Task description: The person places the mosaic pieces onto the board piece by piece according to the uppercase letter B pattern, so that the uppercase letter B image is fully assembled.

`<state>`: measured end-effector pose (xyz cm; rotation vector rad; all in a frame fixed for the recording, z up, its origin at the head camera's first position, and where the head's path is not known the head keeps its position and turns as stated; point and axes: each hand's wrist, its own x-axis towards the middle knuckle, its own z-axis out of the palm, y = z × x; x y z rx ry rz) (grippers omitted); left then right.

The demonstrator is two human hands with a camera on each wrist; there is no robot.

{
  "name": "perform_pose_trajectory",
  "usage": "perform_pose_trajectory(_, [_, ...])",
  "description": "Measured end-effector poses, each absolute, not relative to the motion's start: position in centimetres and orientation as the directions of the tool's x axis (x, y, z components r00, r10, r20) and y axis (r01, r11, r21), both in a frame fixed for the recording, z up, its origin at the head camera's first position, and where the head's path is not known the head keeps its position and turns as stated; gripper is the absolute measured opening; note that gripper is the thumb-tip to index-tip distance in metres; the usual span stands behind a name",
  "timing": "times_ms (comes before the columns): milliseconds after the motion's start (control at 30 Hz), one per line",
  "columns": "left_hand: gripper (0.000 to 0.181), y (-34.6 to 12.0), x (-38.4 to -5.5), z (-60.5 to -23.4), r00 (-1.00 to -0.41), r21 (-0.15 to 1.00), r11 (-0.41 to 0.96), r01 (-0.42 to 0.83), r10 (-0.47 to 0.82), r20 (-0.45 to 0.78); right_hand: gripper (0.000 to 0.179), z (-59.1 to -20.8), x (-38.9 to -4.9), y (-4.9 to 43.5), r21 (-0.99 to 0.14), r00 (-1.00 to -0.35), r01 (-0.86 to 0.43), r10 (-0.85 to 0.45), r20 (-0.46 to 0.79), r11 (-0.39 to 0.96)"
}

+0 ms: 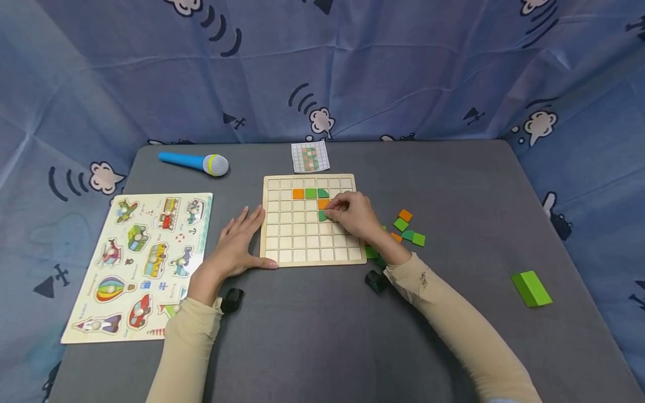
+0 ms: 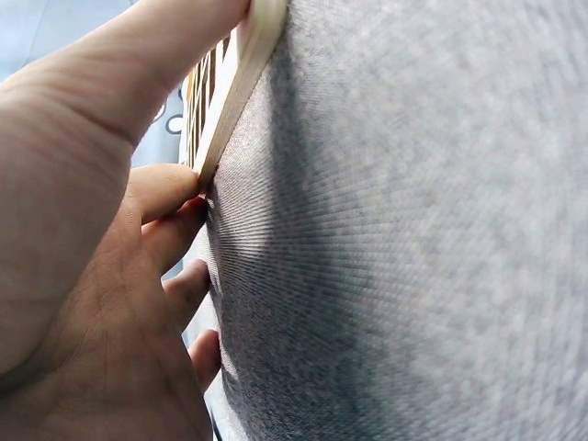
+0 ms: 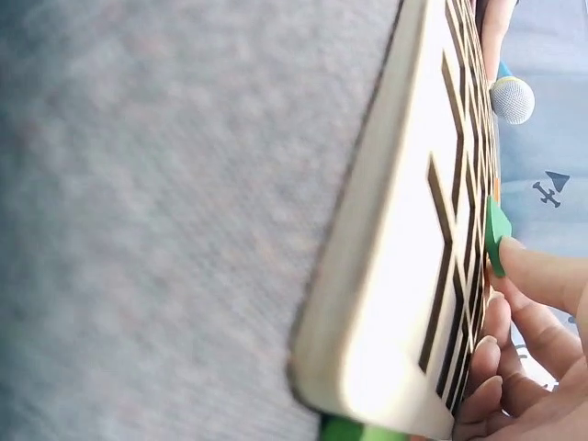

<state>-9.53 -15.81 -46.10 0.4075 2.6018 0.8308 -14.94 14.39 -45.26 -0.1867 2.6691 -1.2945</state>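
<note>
A wooden grid board (image 1: 299, 243) lies on the table, with orange, light green and dark green tiles set in some upper cells. My left hand (image 1: 237, 246) rests at its left side, fingertips against the edge and thumb on the lower left corner. Over the grid, my right hand (image 1: 355, 215) pinches a dark green tile with one rounded side (image 3: 498, 236) between thumb and finger, at a cell below an orange tile (image 1: 323, 204). In the right wrist view that tile stands tilted against the grid. Behind the board lies a pattern card (image 1: 310, 157).
Loose tiles (image 1: 407, 234) lie right of the board, some partly hidden by my right forearm. A picture puzzle board (image 1: 151, 224) is at the left, a blue toy microphone (image 1: 194, 162) behind it. A green block (image 1: 532, 289) lies far right.
</note>
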Motion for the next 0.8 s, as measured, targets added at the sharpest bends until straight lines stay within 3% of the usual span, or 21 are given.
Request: perform_pose_trajectory(800, [0.128, -15.75, -9.5, -46.03, -0.887, 0.594, 0.789, 0.155, 0.376, -0.267, 0.011, -45.58, -15.25, 14.48, -0.814, -0.976, -0.005, -0.179, -0.121, 0.58])
